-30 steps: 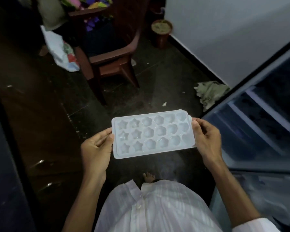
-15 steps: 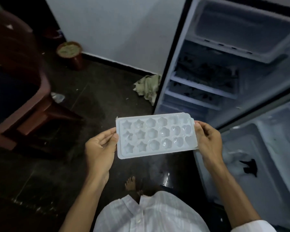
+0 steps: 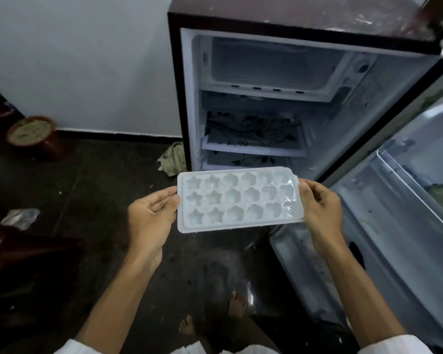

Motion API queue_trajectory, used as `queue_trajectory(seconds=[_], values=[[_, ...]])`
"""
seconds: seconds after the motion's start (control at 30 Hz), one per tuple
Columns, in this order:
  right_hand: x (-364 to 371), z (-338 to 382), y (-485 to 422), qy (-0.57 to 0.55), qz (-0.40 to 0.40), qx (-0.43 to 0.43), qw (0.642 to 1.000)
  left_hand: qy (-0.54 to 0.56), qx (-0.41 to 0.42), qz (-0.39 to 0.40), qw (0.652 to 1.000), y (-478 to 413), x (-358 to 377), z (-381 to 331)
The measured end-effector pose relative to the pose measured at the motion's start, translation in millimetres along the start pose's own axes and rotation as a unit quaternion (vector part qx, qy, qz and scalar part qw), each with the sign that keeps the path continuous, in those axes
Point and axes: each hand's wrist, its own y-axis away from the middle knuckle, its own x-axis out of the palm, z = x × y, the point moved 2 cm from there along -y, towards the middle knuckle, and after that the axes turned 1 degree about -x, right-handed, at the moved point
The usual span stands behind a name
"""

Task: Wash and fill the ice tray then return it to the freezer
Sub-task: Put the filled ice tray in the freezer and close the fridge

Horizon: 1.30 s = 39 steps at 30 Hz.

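Balance explains the hold: your left hand [image 3: 151,215] and right hand [image 3: 322,210] each pinch one short end of the ice tray [image 3: 238,200], so its seemingly filled moulds sit level before the far open freezer [image 3: 266,65]

A home: a small open fridge [image 3: 292,103] on dark floor tiles [image 3: 87,200], clay pot [image 3: 33,135] by the wall.

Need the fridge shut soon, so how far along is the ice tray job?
Near the end, likely. Done: fridge door open; the ice tray glistens, though filling is unclear. In hand: left hand and right hand hold it level. Left: slide it into the freezer compartment, then shut the door.
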Motion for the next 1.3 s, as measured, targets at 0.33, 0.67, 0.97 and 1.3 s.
queue_trajectory(seconds=[0.33,0.67,0.97,1.3], values=[[-11,9,-97,-0.057,-0.043,-0.029,0.997,0.036,0.043,-0.006,0.998,-61,82,-27],[-7,38,-185,-0.055,-0.081,-0.059,0.993,0.021,0.124,0.010,0.992,-139,145,-77],[8,66,-255,-0.036,-0.101,-0.063,0.992,-0.041,0.192,-0.015,0.981,-192,190,-110],[31,68,-316,-0.069,-0.123,-0.046,0.989,-0.047,0.240,-0.017,0.970,-252,235,-129]])
